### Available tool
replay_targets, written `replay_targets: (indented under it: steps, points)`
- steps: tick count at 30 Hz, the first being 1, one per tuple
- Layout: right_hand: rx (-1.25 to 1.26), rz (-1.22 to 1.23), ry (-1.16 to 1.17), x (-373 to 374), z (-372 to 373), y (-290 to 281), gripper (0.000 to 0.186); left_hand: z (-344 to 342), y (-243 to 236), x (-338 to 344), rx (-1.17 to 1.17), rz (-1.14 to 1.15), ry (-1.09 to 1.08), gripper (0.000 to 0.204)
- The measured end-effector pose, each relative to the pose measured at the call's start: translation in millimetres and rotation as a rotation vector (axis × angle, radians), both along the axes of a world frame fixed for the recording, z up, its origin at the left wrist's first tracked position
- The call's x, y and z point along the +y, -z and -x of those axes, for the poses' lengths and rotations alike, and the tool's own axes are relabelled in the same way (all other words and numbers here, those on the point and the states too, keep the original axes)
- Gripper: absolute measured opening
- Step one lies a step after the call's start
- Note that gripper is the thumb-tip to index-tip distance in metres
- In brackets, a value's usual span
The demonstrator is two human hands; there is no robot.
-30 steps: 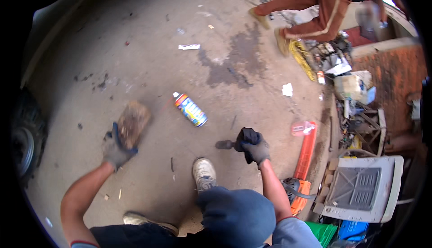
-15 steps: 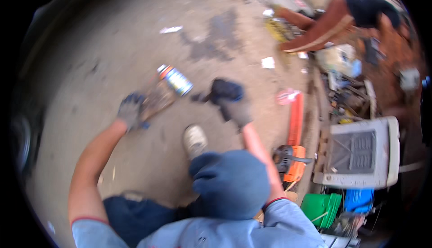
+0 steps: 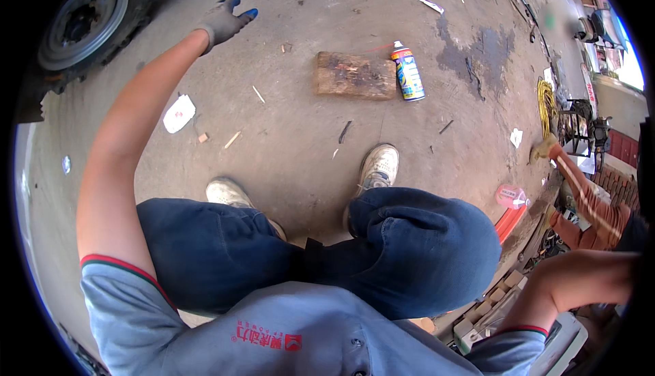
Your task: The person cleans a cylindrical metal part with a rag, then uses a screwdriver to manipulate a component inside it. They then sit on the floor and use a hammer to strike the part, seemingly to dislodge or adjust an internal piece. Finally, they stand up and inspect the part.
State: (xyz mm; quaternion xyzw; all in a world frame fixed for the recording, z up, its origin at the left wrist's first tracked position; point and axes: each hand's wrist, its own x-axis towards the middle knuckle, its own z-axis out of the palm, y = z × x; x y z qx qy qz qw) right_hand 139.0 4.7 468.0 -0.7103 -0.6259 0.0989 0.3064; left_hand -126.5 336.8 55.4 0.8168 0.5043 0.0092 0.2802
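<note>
My left hand (image 3: 228, 22), in a grey glove with blue fingertips, is held out at the upper left over the floor. Its fingers are apart and hold nothing. My right forearm (image 3: 580, 280) reaches to the right rim, where the hand passes out of sight. On the concrete in front of my shoes lies a rough, flat wooden block (image 3: 355, 79) with a dark, worn top. A spray can (image 3: 409, 76) with a blue and yellow label lies against its right end. Neither hand touches the block or the can.
A large tyred wheel (image 3: 85, 21) stands at the far left. White crumpled paper (image 3: 179, 114) and wood scraps litter the floor. To the right are a pink bottle (image 3: 512, 196), a red-orange strip (image 3: 507, 227) and a yellow coil (image 3: 546, 106). Another person (image 3: 590, 202) is by the right edge.
My left hand has left the wooden block and swung outward to the upper left. My right hand, which held a dark object I cannot make out, has moved right, out of view. The view has turned.
</note>
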Motion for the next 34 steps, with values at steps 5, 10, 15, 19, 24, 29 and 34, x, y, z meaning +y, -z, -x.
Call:
replay_targets:
  steps: [5,10,15,19,24,29,34]
  points:
    - [-0.289,0.495,0.194,37,14,140,0.043,-5,-4,-12,-0.015,0.128,0.042,0.079]
    - [-0.264,0.508,0.378,83,-7,267,0.042,25,-10,-31,0.176,-0.169,0.111,0.073]
    - [0.188,0.289,0.402,61,-26,265,0.044,19,-23,-37,0.045,0.196,0.013,0.073]
    - [0.189,0.431,0.366,66,-17,277,0.058,20,-14,-35,0.109,0.266,0.054,0.072]
    - [0.474,-0.058,0.309,39,-41,338,0.061,3,-28,-47,0.127,0.225,0.159,0.072]
    - [0.415,-0.13,0.274,40,-51,350,0.054,2,-31,-49,0.154,0.195,0.182,0.071]
    - [0.325,-0.159,0.272,58,-57,252,0.037,0,-38,-53,0.132,0.243,0.238,0.072]
